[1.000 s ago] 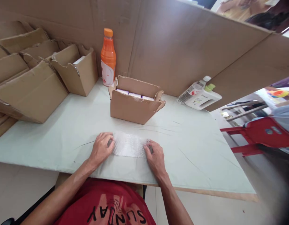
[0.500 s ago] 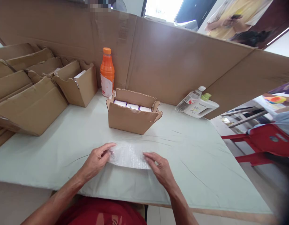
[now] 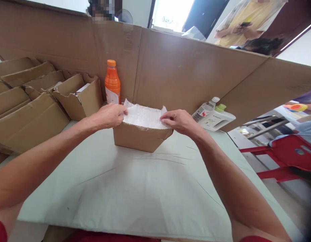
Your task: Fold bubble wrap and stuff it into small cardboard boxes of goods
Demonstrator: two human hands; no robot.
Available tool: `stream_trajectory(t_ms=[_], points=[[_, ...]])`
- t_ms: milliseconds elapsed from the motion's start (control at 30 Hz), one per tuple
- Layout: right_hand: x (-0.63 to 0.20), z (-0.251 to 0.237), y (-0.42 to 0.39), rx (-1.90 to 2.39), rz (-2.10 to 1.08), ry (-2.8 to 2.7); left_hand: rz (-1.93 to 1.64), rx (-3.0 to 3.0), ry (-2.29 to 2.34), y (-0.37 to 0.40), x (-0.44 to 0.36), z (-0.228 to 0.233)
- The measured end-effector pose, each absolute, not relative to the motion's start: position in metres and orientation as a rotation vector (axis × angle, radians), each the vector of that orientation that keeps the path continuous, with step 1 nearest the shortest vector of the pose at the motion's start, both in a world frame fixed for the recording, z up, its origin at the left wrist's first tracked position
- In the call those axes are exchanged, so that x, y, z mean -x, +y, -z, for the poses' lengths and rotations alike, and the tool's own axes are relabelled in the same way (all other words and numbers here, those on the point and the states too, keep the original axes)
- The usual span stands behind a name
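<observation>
A sheet of bubble wrap (image 3: 144, 115) lies over the open top of a small cardboard box (image 3: 137, 138) in the middle of the table. My left hand (image 3: 112, 115) is closed on the sheet's left end, above the box's left side. At the right end, my right hand (image 3: 179, 121) pinches the sheet between thumb and fingers. The far edge of the wrap sticks up above the box rim. Whatever lies inside the box is hidden beneath the wrap.
An orange bottle (image 3: 112, 82) stands behind the box. More cardboard boxes (image 3: 34, 124) crowd the left. A clear bottle (image 3: 204, 109) and a white jug (image 3: 217, 118) lean against the cardboard wall (image 3: 185, 70). A red chair (image 3: 291, 153) and other people are beyond the table.
Both hands have moved forward from the near part of the table, carrying the bubble wrap onto the box top. The white packs seen in the box before are now covered.
</observation>
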State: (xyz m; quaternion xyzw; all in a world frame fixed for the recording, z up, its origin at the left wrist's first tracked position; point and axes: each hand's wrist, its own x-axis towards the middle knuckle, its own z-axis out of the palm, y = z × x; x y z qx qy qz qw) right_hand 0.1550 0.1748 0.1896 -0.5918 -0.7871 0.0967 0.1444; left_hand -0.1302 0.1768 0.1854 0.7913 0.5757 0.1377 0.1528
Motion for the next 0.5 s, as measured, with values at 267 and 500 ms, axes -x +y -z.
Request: stream_trajectory(t_ms=[267,500], points=[[-0.125,-0.203,0.193,2.005,-0.241,-2.906,0.323,-2.442,1.394,0.204,0.126,-0.188],[-0.121,-0.22,0.181,1.918,0.127,-2.849,0.005,-2.685,1.493,0.192,0.122,-0.197]])
